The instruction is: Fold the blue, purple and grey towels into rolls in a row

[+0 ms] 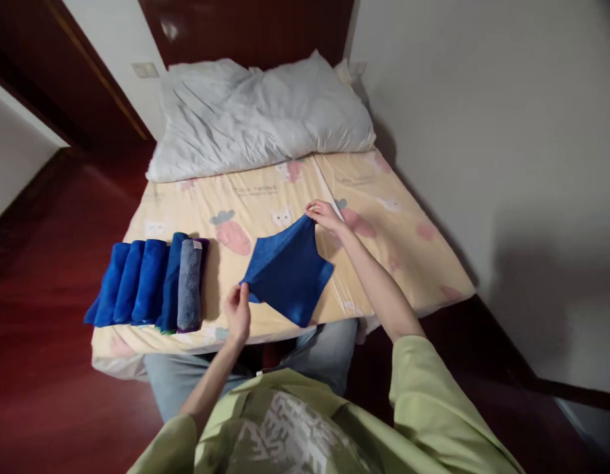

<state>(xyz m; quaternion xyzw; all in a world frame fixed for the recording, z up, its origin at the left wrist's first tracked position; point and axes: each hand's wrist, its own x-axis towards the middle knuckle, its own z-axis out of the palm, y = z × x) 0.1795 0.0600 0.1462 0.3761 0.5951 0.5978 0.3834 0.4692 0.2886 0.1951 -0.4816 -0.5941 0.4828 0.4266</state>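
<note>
A blue towel (289, 270) is stretched between my two hands over the front part of the bed. My left hand (238, 312) pinches its near left corner, fingers closed. Farther off, my right hand (324, 216) pinches the upper corner between thumb and fingers. The towel's loose corners hang down to the right and toward me. Left of it lies a row of rolled towels: several blue rolls (151, 280), then a grey roll (189, 286) with a purple edge behind it.
The bed (408, 257) has a yellow sheet with carrot and rabbit prints. A large pale pillow (260, 118) lies across its head, against a dark headboard (250, 29). A wall (482, 131) stands to the right; dark red floor (52, 296) is on the left.
</note>
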